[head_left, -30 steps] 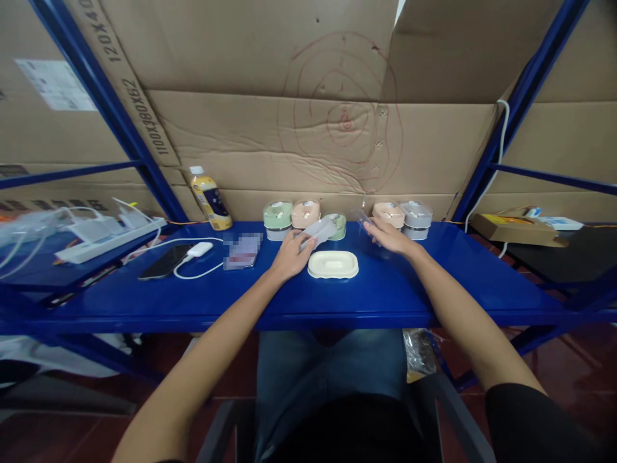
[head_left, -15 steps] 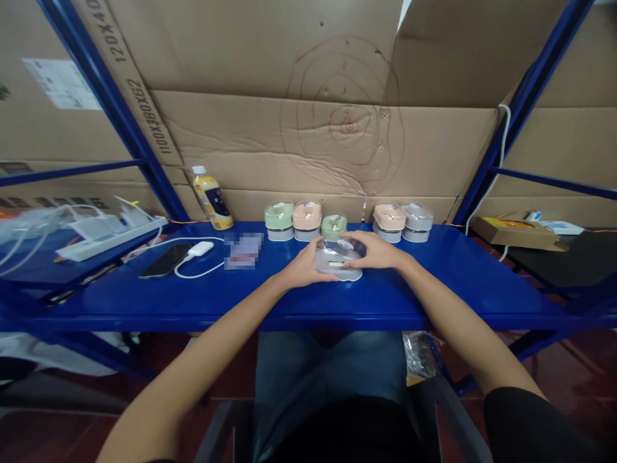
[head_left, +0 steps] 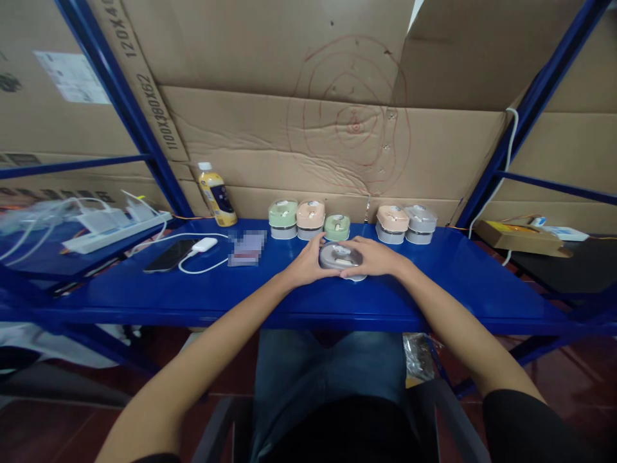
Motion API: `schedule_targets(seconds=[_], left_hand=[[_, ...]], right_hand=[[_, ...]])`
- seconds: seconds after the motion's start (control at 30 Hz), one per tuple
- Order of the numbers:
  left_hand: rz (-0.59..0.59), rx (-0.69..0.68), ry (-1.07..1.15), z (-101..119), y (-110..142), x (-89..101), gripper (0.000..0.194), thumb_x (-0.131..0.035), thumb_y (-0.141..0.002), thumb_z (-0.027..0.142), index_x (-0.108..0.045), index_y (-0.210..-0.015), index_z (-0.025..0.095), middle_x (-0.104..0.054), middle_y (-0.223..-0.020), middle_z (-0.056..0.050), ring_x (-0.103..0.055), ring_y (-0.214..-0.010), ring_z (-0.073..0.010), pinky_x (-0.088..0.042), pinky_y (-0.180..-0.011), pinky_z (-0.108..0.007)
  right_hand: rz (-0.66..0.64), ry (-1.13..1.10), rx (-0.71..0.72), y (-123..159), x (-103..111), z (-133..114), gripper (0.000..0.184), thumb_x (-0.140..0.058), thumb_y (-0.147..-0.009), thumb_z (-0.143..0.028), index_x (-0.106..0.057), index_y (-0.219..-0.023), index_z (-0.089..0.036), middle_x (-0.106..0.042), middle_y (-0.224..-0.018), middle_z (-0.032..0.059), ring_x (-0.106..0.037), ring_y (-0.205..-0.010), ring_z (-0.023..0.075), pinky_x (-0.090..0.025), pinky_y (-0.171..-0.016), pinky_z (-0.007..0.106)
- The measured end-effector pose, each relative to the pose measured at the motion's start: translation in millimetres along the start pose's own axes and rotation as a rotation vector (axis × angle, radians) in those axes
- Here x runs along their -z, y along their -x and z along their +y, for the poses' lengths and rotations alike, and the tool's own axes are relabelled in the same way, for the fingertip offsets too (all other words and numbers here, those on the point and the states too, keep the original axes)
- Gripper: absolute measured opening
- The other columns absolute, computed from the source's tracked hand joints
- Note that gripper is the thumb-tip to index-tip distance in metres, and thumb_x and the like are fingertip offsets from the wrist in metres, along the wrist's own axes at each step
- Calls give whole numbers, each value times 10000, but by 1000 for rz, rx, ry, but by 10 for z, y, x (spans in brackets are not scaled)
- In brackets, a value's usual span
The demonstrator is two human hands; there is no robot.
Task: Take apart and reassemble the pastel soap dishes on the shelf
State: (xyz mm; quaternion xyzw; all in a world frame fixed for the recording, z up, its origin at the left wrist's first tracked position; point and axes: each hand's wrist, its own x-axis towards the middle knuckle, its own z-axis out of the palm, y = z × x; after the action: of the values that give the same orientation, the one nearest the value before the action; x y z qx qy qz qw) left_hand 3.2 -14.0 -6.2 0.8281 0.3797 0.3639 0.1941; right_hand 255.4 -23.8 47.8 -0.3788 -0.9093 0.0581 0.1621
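Head view: two hands wrapped round a grey container point(head_left: 337, 253)

Largest in my feed is the cardboard wall point(head_left: 241, 58), creased and marked with red hand-drawn rings. Below it I have the blue table point(head_left: 231, 299), with slanting blue posts point(head_left: 116, 96) at either side.

Next come the arms reaching in from the near edge. The left hand point(head_left: 304, 263) curves round the container's left side and the right hand point(head_left: 378, 257) round its right, so they grip it between them at the middle of the table. Both thumbs lie along the near side, their tips close together; the other fingers bend toward the far side, and I can't tell from here how far apart they are. A pale edge shows beneath the container at its lower right. Whether its whole underside rests on the table, I can't make out.

Far left I get a white power strip point(head_left: 116, 233); far right, an opened carton point(head_left: 520, 239). A black phone point(head_left: 168, 256) lies on the left, and a yellow bottle point(head_left: 218, 198) stands upright behind it.

Along the back, a green tub point(head_left: 283, 213) and a peach tub point(head_left: 310, 213) stand side by side, with another pair, peach and grey point(head_left: 421, 220), farther right. Smallest are the low green tub point(head_left: 337, 227) between the pairs and a white charger point(head_left: 205, 244) beside the phone.
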Motion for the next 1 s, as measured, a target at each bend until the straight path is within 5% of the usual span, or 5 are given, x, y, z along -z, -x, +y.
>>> schedule_targets(seconds=[0.13, 0.27, 0.53, 0.67, 1.0], left_hand=[[121, -15, -162, -30, 9, 14, 815, -790, -866, 498, -389, -1500, 179, -539, -1457, -199, -569, -1358, -372, -476, -1157, -569], [129, -42, -318, 0, 10, 21, 424, -582, -990, 356, -526, -1372, 181, -591, -1347, -159, -620, -1270, -323, -515, -1121, -514], [-38, -191, -464, 71, -613, -174, 626, -498, -895, 157, -441, -1508, 44, -427, -1616, -291, -374, -1554, -393, -314, -1272, -594], [-53, -73, -533, 85, -873, -359, 676, -520, -833, 116, -451, -1498, 19, -417, -1626, -310, -320, -1578, -431, -257, -1262, -652], [-33, -90, -505, 563, -66, -136, 528, -641, -926, 327, -534, -1408, 137, -508, -1491, -248, -466, -1424, -458, -386, -1174, -623]], right_hand=[[-88, 138, -168, 152, 199, 101, 1031, -762, -708, -860, -556, -1545, -294, -711, -1084, 138, -711, -997, 381, -569, -847, 481], [36, 232, -195, 260, 302, 236, 974, -873, -624, -787, -661, -1420, -267, -676, -1150, 162, -678, -1064, 406, -561, -888, 504], [6, 346, -127, 50, 216, 311, 683, -908, -755, -504, -690, -1315, -179, -687, -1240, 207, -661, -1156, 421, -527, -974, 517], [15, 440, -111, -114, 200, 521, 505, -847, -842, -374, -690, -1254, -129, -699, -1250, 223, -653, -1207, 396, -476, -1068, 510], [232, 448, -183, -285, 96, 739, 485, -677, -874, -161, -650, -1349, -66, -576, -1472, 272, -469, -1429, 426, -349, -1224, 560]])
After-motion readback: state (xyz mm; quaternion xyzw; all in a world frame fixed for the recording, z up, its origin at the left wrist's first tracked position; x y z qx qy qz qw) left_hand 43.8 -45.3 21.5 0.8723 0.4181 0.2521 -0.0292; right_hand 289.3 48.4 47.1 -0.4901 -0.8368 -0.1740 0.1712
